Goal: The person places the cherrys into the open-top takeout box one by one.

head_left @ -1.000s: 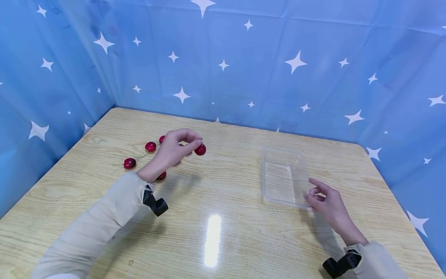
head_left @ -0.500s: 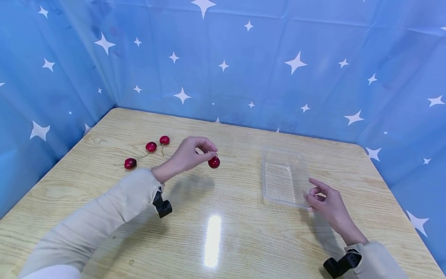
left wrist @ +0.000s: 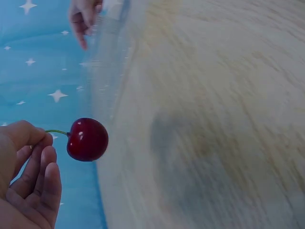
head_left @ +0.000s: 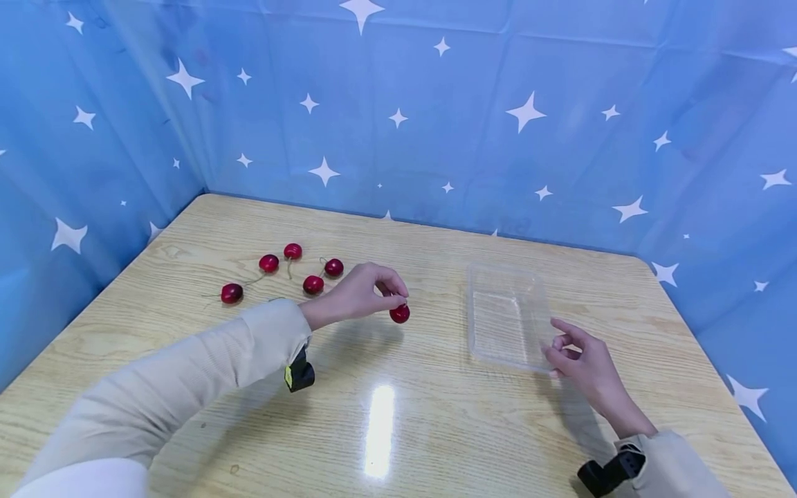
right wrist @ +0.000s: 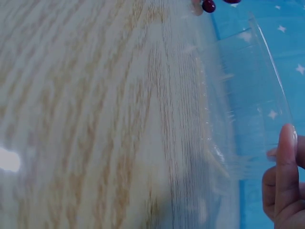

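A dark red cherry [head_left: 400, 314] hangs above the middle of the table from my left hand [head_left: 361, 294]. In the left wrist view, my thumb and fingertip pinch its green stem [left wrist: 57, 131], and the fruit [left wrist: 87, 139] hangs free of the palm. To the right, a clear plastic box [head_left: 471, 311] stands on the table. My right hand [head_left: 591, 370] holds its near right rim between thumb and finger, as the right wrist view shows at the box's edge [right wrist: 274, 62]. The box's inside shows only its see-through floor.
Several stemmed cherries lie at the left of the wooden table [head_left: 448, 429], among them one cherry [head_left: 232, 293] farthest left and another cherry [head_left: 333, 268] behind my left forearm. A blue star-patterned curtain [head_left: 423, 138] rises along the table's back and sides.
My left hand has carried the cherry to the right and nearer to me, uncovering cherries behind it. My right hand and the box have stayed put.
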Demonstrator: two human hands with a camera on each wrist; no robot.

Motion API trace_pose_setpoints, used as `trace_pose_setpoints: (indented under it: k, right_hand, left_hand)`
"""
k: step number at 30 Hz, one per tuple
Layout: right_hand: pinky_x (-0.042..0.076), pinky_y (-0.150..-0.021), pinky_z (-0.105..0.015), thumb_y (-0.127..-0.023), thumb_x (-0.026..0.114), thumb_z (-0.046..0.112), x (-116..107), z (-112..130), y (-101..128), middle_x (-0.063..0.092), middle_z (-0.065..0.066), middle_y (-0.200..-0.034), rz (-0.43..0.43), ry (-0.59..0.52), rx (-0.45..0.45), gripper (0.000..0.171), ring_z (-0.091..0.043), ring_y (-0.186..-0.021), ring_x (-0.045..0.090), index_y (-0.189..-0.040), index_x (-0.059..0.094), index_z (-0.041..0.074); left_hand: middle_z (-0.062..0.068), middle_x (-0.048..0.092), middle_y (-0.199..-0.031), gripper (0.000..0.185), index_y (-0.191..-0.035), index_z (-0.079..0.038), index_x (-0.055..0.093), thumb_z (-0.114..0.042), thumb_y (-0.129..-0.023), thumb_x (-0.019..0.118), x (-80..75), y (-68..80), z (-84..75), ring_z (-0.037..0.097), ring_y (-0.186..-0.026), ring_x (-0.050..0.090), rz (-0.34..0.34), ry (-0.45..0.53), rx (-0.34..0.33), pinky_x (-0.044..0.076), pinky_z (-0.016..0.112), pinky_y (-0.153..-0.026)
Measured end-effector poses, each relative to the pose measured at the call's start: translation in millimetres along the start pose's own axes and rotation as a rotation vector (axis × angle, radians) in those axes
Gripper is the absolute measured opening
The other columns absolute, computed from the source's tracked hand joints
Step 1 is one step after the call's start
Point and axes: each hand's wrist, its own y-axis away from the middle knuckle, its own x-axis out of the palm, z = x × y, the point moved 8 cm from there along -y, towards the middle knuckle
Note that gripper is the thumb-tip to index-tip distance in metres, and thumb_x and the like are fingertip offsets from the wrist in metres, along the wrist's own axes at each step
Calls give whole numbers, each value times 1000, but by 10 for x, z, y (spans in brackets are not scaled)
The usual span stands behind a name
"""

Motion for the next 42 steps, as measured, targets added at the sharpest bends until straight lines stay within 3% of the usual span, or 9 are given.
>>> trace_pose_setpoints:
  k: [10, 16, 26, 35, 42]
  right_hand:
    - [49, -51, -25, -87, 55, 6, -10, 6, -5, 45, -9, -81, 3, 3, 4, 52, -8, -60, 56, -130, 33, -10]
    - [49, -51, -24, -87, 55, 5, -9, 3, 7, 45, -8, -80, -1, -16, 0, 51, -7, -60, 56, -130, 33, -11]
    - [49, -51, -24, -87, 55, 6, 7, -5, 5, 45, -8, -80, -5, -2, -6, 52, -7, -59, 55, -130, 33, -11]
    - [49, -51, -24, -86, 55, 5, -8, -9, 13, 45, -7, -80, -9, 1, -6, 51, -7, -60, 56, -130, 33, -11]
    - [49, -51, -24, -86, 55, 5, 9, -2, 22, 45, -7, -80, -3, -13, -6, 51, -7, -60, 56, -130, 33, -11]
  left_hand:
    - [-3, 63, -77, 7, -85, -6, 67, -10, -81, 63, 122, -84, 59, 8, -73, 57, 39, 35, -7, 46, 23, -68]
    - [-1, 63, -79, 9, -87, -4, 67, -10, -81, 62, 144, -226, -58, 9, -72, 57, 34, 48, 20, 46, 21, -68]
    - [-2, 63, -78, 8, -87, -5, 66, -9, -82, 61, 282, -389, -196, 9, -70, 57, 43, 62, 3, 46, 20, -65]
    - [0, 63, -79, 8, -88, -5, 65, -10, -82, 62, 250, -550, -317, 11, -69, 57, -26, 92, 44, 45, 20, -64]
    - [1, 64, -80, 11, -91, -3, 65, -10, -83, 62, 238, -678, -430, 11, -69, 57, -27, 89, 50, 45, 19, -63]
